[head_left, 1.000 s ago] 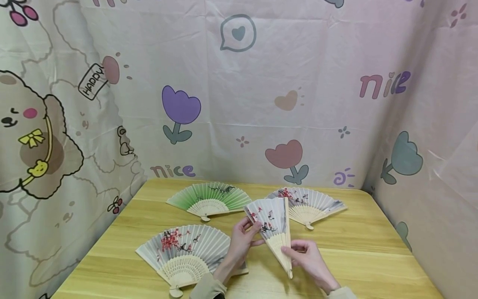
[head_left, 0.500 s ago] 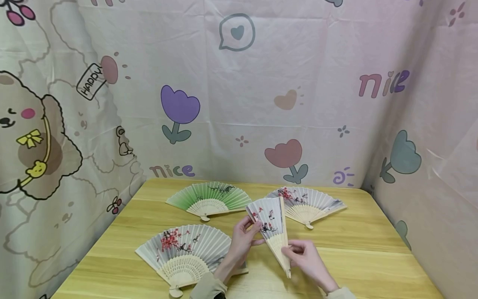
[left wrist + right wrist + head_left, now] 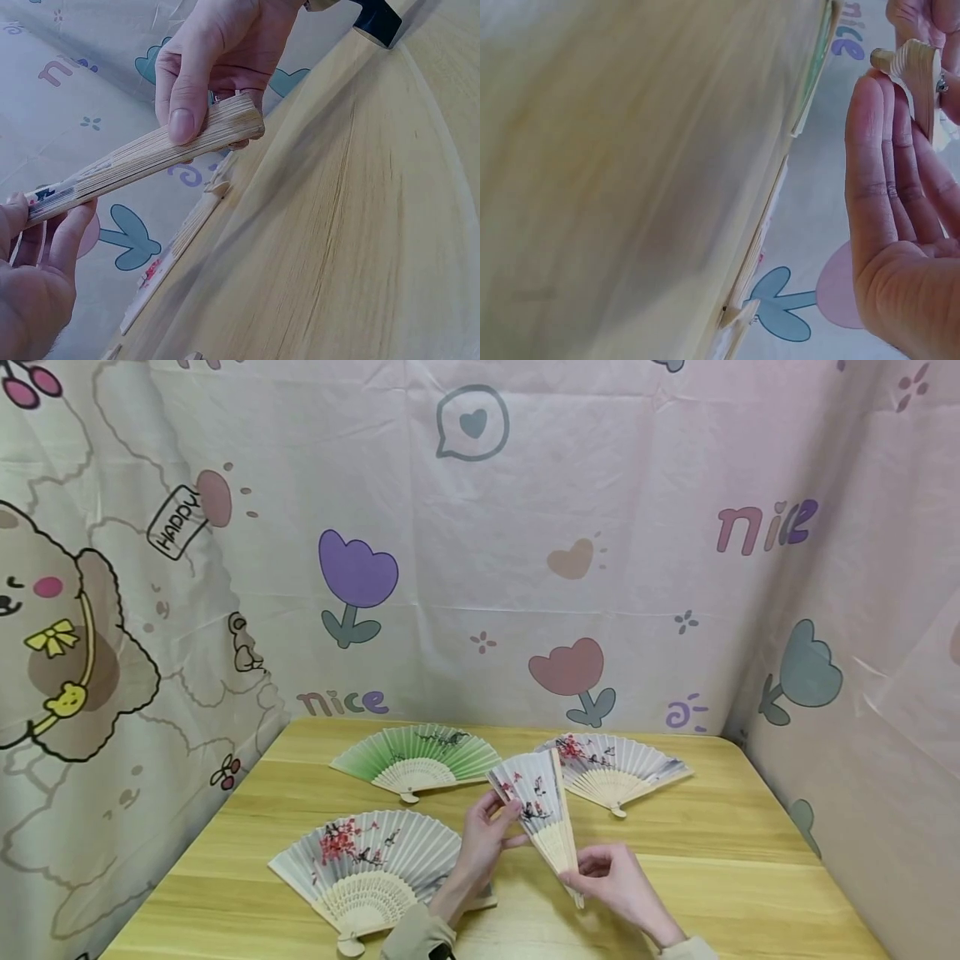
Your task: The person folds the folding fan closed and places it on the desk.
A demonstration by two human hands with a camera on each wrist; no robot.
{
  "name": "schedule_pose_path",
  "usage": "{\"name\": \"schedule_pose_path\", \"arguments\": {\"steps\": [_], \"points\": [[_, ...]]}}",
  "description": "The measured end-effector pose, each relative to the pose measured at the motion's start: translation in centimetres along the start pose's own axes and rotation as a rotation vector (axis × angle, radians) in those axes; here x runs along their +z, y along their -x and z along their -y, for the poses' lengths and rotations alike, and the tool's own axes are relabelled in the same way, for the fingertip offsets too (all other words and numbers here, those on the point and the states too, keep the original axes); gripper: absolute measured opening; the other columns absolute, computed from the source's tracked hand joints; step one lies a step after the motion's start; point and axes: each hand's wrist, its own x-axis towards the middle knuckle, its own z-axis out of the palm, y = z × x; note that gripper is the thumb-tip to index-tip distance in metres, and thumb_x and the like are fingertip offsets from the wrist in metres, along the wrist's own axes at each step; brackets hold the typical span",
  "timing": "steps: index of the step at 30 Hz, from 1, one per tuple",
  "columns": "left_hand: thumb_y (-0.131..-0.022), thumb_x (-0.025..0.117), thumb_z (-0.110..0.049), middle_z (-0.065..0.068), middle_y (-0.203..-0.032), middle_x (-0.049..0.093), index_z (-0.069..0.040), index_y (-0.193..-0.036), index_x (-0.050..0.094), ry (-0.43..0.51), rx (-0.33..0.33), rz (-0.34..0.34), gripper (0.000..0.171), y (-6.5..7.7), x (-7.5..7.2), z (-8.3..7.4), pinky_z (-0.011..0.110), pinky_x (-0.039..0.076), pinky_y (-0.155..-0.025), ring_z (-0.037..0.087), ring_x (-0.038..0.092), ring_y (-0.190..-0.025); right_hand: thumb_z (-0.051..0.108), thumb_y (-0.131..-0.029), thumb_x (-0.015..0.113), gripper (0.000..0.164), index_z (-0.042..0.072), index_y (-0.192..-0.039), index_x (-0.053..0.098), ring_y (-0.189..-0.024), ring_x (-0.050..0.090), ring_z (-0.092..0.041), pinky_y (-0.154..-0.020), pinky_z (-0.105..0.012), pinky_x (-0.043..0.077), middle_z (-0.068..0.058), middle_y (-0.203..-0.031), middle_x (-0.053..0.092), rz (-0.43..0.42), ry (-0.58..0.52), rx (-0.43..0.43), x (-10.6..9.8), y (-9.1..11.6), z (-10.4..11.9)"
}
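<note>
A partly folded white folding fan (image 3: 534,797) with red blossom and dark branches is held up over the table between both hands. The left hand (image 3: 486,843) pinches its left edge at the cloth part, thumb in front. Lower down, the right hand (image 3: 621,883) pinches the bare ribs near the pivot end. In the left wrist view the bundled ribs of the fan (image 3: 157,156) run from the left fingers up to the right thumb. The right wrist view shows the right hand's fingers (image 3: 874,180) lying long beside the ribs' end (image 3: 915,64).
Three spread fans lie on the wooden table (image 3: 697,902): a green fan (image 3: 420,760) at the back left, a white blossom fan (image 3: 615,768) at the back right, and another blossom fan (image 3: 367,868) at the front left, partly behind the left forearm. Printed cloth (image 3: 480,527) surrounds the table.
The held fan has become narrower as its right edge moved left toward the left hand. The right hand has slid a little down the ribs toward the pivot. The lying fans stay put.
</note>
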Motion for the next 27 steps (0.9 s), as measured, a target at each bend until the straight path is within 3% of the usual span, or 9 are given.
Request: {"name": "schedule_pose_path", "arguments": {"steps": [9, 17, 27], "points": [[-0.096, 0.067, -0.011, 0.002, -0.102, 0.067, 0.015, -0.133, 0.05, 0.008, -0.015, -0.011, 0.048, -0.14, -0.1, 0.05, 0.034, 0.068, -0.078, 0.015, 0.072, -0.089, 0.008, -0.08, 0.082, 0.012, -0.002, -0.081, 0.074, -0.06, 0.055, 0.006, -0.052, -0.014, 0.053, -0.005, -0.07, 0.069, -0.012, -0.024, -0.026, 0.03, 0.11, 0.12], [-0.095, 0.069, -0.01, -0.001, -0.097, 0.069, 0.016, -0.129, 0.054, -0.011, -0.022, -0.025, 0.045, -0.19, -0.13, 0.16, 0.035, 0.069, -0.076, 0.013, 0.072, -0.088, 0.0, -0.08, 0.079, 0.006, -0.004, -0.081, 0.075, -0.059, 0.055, 0.007, -0.05, -0.015, 0.054, -0.015, -0.068, 0.07, 0.009, -0.033, -0.075, 0.08, 0.23, -0.01], [-0.095, 0.069, -0.013, 0.01, -0.105, 0.069, 0.011, -0.127, 0.06, -0.094, -0.009, -0.02, 0.041, 0.15, 0.07, -0.2, 0.036, 0.068, -0.08, 0.021, 0.072, -0.092, 0.005, -0.08, 0.08, 0.007, -0.001, -0.082, 0.075, -0.059, 0.055, 0.005, -0.051, -0.014, 0.053, -0.013, -0.069, 0.071, 0.007, 0.0, -0.028, 0.15, 0.17, -0.02]]}}
